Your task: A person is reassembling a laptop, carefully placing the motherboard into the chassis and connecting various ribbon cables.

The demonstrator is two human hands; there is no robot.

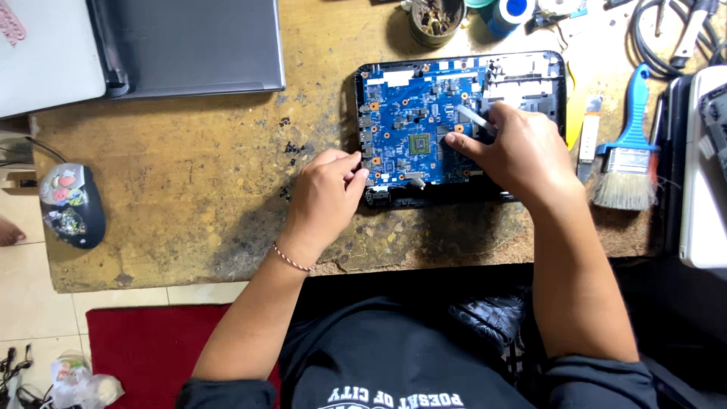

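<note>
While beside laptop base (pixel 530 72): paintbrush (pixel 628 163), mouse (pixel 72 204), tin (pixel 437 20).

Left hand (pixel 324 198) loosely curled; right hand (pixel 522 155) pinching, index finger extended.

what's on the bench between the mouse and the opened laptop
In the head view, between the mouse and the laptop lies bare worn benchtop, with a few small dark screws near the laptop.

An electronics repair workshop: a scarred wooden bench (pixel 189 174) carries an opened black laptop base with blue circuit board (pixel 413 125); right of it, a blue-handled brush (pixel 628 151).
</note>
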